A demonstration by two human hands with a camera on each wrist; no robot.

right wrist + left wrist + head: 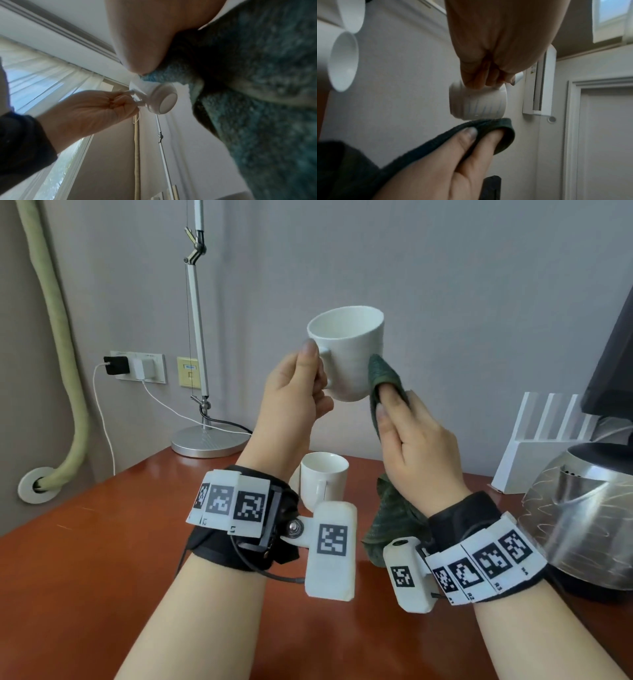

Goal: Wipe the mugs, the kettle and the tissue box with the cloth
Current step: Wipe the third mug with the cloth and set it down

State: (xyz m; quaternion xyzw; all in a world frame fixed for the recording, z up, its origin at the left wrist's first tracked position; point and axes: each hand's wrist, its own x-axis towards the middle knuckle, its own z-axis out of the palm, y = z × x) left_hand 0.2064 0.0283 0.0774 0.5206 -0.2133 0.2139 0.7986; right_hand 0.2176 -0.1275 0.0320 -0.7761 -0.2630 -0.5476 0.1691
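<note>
My left hand (301, 386) holds a white mug (349, 350) by its handle, raised above the table and tilted a little. My right hand (407, 436) grips a dark green cloth (383, 378) and presses a fold of it against the mug's right side. The rest of the cloth (394, 515) hangs down below my right wrist. A second white mug (323, 477) stands upright on the table under my hands. The shiny steel kettle (582, 508) stands at the right edge. In the left wrist view the held mug (477, 104) rests on the cloth (488, 125). The tissue box is not in view.
A desk lamp with a round metal base (205, 443) stands at the back left of the red-brown table (102, 542). A white slotted rack (548, 436) and a dark object (613, 364) are at the back right. Chargers sit in the wall sockets (137, 366).
</note>
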